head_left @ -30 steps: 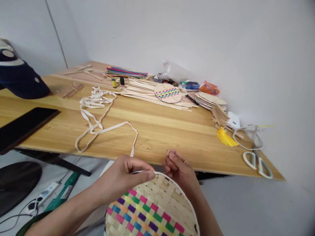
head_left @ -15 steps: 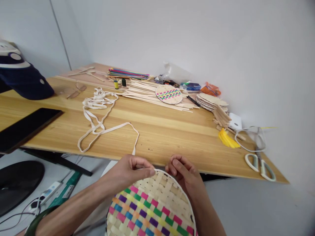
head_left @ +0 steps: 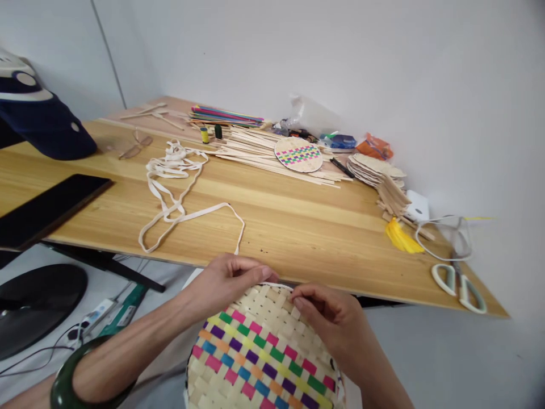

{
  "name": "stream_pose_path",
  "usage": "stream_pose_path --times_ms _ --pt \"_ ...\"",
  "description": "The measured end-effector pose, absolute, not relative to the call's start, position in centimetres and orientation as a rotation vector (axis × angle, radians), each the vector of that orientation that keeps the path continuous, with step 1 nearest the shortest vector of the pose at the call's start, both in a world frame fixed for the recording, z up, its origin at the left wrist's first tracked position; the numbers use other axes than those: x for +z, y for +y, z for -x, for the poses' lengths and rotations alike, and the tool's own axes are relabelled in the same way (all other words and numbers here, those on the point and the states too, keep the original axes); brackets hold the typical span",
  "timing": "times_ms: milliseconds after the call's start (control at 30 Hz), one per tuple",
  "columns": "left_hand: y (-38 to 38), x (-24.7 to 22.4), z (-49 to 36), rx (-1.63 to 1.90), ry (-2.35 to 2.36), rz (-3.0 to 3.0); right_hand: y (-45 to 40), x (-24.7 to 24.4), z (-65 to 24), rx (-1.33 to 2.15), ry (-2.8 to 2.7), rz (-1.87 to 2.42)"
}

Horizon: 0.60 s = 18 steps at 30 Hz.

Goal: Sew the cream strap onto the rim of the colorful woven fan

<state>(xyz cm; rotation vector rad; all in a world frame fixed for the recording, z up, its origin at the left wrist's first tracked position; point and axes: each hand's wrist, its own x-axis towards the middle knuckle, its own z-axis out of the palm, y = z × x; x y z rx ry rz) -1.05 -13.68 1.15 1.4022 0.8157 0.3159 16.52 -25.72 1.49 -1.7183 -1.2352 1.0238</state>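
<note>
Hands (head_left: pixel 238 278) (head_left: pixel 332 318) pinch woven disc (head_left: pixel 259 358) at rim, forearms (head_left: pixel 140 335) (head_left: pixel 377 363) converging.

Glossy dark green bangle (head_left: pixel 70 378), left wrist, bare hands (head_left: pixel 244 276)

The woven disc (head_left: pixel 259 346) runs off the bottom edge, its lower rim unseen

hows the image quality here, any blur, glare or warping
In the head view, light is soft and even, with no strong glare on the table; in the head view, the weave of the woven disc reads clearly, while the scissors look soft and stretched near the right side; in the head view, the far upper right corner darkens.
</note>
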Motion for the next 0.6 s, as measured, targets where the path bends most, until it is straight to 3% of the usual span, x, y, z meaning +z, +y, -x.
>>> stream_pose_path --times_ms 433,600 --pt "-14.3 1.2 0.6 0.334 0.931 -1.279 -25.8 1.5 -16.4 0.972 -1.246 1.728" --pt "-14.2 1.2 1.5 0.328 0.87 -1.58 -25.8 1.2 -16.6 0.992 -1.254 1.725"
